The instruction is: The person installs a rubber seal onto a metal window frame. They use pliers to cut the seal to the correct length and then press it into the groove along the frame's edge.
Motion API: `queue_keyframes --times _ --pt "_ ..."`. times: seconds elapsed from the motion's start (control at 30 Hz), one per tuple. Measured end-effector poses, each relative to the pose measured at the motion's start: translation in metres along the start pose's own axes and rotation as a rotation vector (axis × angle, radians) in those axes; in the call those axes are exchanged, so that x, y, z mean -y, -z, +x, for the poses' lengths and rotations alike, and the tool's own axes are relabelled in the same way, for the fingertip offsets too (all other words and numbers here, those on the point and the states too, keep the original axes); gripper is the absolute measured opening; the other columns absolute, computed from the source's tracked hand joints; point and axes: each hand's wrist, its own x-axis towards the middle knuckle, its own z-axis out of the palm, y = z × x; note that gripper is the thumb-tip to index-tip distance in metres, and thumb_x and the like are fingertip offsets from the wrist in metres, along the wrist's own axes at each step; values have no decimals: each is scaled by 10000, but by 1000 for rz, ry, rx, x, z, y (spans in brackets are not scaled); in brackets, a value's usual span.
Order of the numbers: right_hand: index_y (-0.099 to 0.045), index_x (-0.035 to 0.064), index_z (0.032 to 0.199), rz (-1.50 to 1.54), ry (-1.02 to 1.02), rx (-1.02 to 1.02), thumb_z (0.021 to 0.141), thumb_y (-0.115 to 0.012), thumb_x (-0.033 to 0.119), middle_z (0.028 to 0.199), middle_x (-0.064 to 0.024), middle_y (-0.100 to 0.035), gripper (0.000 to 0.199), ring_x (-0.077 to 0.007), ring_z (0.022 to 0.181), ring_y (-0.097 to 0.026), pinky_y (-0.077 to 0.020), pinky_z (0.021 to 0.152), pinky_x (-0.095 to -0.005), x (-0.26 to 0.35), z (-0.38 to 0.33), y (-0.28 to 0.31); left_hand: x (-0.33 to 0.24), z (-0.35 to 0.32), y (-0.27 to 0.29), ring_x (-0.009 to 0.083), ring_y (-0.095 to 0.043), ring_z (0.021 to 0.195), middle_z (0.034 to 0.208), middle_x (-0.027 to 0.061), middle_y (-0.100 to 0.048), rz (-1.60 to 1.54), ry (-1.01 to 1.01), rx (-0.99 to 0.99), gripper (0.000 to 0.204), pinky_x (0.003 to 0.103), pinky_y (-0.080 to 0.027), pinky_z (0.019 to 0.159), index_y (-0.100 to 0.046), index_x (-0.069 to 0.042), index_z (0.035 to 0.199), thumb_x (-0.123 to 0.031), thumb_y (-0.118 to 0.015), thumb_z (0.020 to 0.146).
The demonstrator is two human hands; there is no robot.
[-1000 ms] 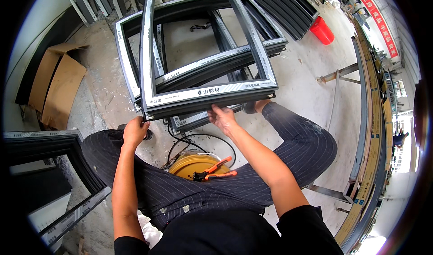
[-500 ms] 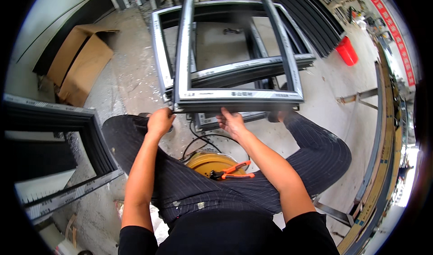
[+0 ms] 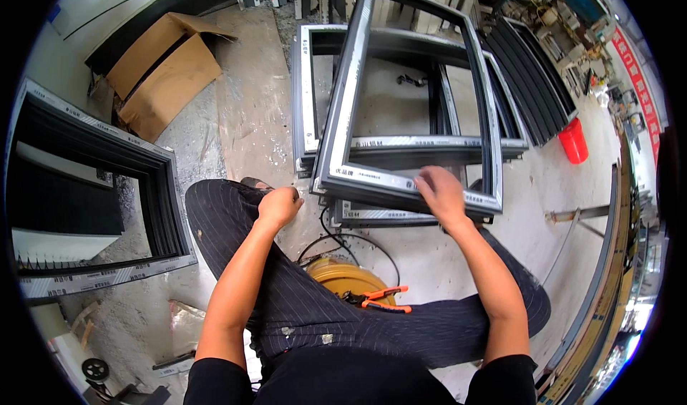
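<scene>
Here the top frame (image 3: 383, 180) is seen over the stacked frames (image 3: 308, 94), set askew to them: its long axis is pointed away from the person, the far end angled slightly rightward, the near rail slanted closer at its right corner. That rail is touched by the right hand (image 3: 444, 196), fingers laid across it; whether it is gripped cannot be told through the blur. The left hand (image 3: 279, 207) is curled closed, just off the near left corner. Orange-handled pliers (image 3: 386, 292) are propped by the yellow bucket (image 3: 328, 275).
</scene>
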Motion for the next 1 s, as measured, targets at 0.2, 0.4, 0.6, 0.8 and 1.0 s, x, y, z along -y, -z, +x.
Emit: queue_keyframes --times 0.2,0.4,0.6,0.8,1.0 --pt "-554 62 1135 -422 -30 280 587 -828 328 1068 -156 -581 668 -330 1032 -530 -407 893 -431 -89 -58 53 -15 12 -6 347 -635 856 864 163 -664 -3 -70 56 301 444 -503 741 -686 -65 848 -356 -611 826" --pt "-548 25 873 -580 -132 523 548 -843 408 844 -176 -620 583 -371 841 -600 -483 753 -446 -79 -37 46 -16 0 12 346 -638 840 877 162 -664 -4 22 -51 302 445 -506 733 -668 -51 858 -348 -628 814" --pt "-550 1 811 -461 -29 477 592 -804 478 783 -196 -640 583 -354 756 -638 -522 681 -430 2 -4 -12 7 -17 38 340 -629 844 893 162 -649 -199 102 -547 320 432 -493 737 -632 -19 1004 -274 -636 811" --pt "-588 -24 808 -232 -53 402 638 -774 481 755 -215 -650 564 -371 727 -650 -523 656 -436 127 62 -110 45 -54 35 319 -625 855 932 150 -636 -305 126 -607 319 408 -492 749 -627 -19 1023 -255 -640 808" --pt "-634 -61 777 175 -103 418 660 -736 529 741 -247 -646 609 -383 734 -656 -509 659 -439 209 129 -190 33 -57 44 341 -570 938 960 161 -598 -255 136 -738 299 419 -466 816 -607 -23 1036 -193 -662 797"
